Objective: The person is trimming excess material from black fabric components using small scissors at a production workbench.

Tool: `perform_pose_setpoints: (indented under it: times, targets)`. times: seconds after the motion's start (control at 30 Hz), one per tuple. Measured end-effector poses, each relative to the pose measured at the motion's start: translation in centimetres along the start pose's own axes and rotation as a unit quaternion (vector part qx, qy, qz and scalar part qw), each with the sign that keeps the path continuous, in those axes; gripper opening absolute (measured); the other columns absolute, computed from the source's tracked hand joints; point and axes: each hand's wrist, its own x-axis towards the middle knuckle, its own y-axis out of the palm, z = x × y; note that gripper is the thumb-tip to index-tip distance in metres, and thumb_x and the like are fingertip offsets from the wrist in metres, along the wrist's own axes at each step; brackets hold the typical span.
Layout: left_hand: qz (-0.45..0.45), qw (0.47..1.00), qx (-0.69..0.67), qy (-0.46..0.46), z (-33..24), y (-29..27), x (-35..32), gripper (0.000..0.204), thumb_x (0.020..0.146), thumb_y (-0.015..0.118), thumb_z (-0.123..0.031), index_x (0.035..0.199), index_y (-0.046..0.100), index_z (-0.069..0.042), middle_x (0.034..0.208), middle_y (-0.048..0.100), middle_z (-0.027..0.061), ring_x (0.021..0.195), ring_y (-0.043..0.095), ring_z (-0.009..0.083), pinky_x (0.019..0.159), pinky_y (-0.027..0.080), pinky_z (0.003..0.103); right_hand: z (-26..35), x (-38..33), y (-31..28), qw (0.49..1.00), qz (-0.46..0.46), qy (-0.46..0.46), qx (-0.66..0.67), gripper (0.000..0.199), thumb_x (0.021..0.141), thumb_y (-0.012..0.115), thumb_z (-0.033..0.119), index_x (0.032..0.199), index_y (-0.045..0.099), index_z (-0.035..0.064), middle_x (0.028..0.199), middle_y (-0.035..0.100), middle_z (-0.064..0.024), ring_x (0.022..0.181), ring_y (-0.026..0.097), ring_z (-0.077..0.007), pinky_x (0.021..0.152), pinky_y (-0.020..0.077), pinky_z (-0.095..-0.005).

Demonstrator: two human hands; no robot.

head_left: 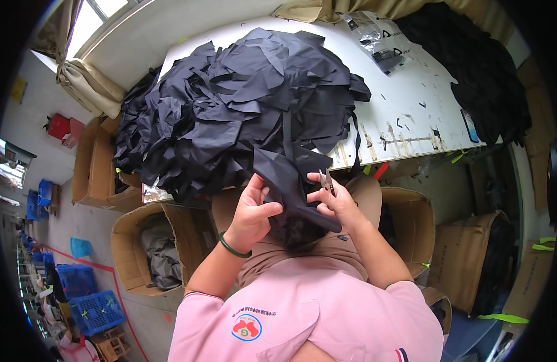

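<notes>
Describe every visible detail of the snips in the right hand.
The snips are small, with bright, metal-looking blades narrowing to points. The tips stand slightly apart, aimed toward the top of the picture. The right hand's grip holds them, hiding much of the rest, beside the black cloth; whether they touch it is unclear.

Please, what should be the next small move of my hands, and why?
Perhaps spread the black cloth a little with the left hand: the piece looks folded between both hands, so part of its edge is hidden, while the right hand holds small snips, blades upward.
</notes>
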Motion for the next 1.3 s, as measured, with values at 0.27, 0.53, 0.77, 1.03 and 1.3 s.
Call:
perform_pose_setpoints:
  times: [0.27, 0.53, 0.77, 1.03, 1.3]
  targets:
    - [-0.03, 0.969, 0.207, 0.135, -0.9, -0.8, 0.1, 0.056, 0.083, 0.065, 0.011, 0.129, 0.037, -0.006, 0.108, 0.064, 0.0124, 0.099, 0.063, 0.0175, 0.09, 0.05, 0.03, 3.7, -3.8, 1.2, 0.948, -0.125, -0.284, -0.075, 0.052, 0.082, 0.069, -0.005, 0.129, 0.047, 0.0044, 0.079, 0.057, 0.0005, 0.051, 0.044, -0.0027, 0.042, 0.0312, -0.0171]
    - [0.08, 0.909, 0.368, 0.181, -0.9, -0.9, 0.0, 0.048, 0.086, 0.06, 0.013, 0.131, 0.05, 0.0, 0.109, 0.063, 0.0086, 0.099, 0.059, 0.0111, 0.09, 0.045, 0.024, 5.1, -5.4, 0.1, 0.84, -0.233, -0.388, -0.3, 0.031, 0.083, 0.072, 0.002, 0.112, 0.059, 0.0028, 0.088, 0.061, 0.0002, 0.059, 0.041, -0.0015, 0.057, 0.0363, -0.0162]
    - [0.049, 0.928, 0.338, 0.147, -0.5, 1.2, -0.1, 0.028, 0.086, 0.062, 0.011, 0.112, 0.059, 0.001, 0.102, 0.064, 0.0052, 0.093, 0.06, 0.0075, 0.082, 0.047, 0.02, 4.4, -5.7, 6.1, 0.736, -0.136, -0.473, -0.465, 0.042, 0.078, 0.077, 0.004, 0.115, 0.059, 0.0025, 0.118, 0.065, -0.0149, 0.067, 0.059, -0.013, 0.056, 0.048, -0.0235]
    - [0.023, 0.933, 0.317, 0.168, 0.7, 2.6, -0.2, 0.022, 0.088, 0.06, 0.011, 0.107, 0.056, 0.002, 0.092, 0.065, 0.0032, 0.084, 0.061, 0.0066, 0.076, 0.049, 0.019, 3.0, -2.2, 6.2, 0.708, -0.131, -0.474, -0.507, 0.028, 0.075, 0.076, 0.004, 0.099, 0.062, 0.0042, 0.087, 0.063, -0.0112, 0.069, 0.064, -0.0281, 0.058, 0.0528, -0.0322]
    - [0.019, 0.838, 0.475, 0.27, -0.7, 1.7, 0.5, 0.013, 0.076, 0.073, 0.001, 0.087, 0.068, -0.002, 0.118, 0.058, 0.0148, 0.113, 0.055, 0.0225, 0.091, 0.046, 0.033, 4.6, -2.7, 5.6, 0.798, -0.036, -0.406, -0.444, 0.017, 0.078, 0.074, 0.003, 0.091, 0.063, 0.0001, 0.078, 0.06, -0.0077, 0.066, 0.059, -0.0172, 0.058, 0.0466, -0.0277]
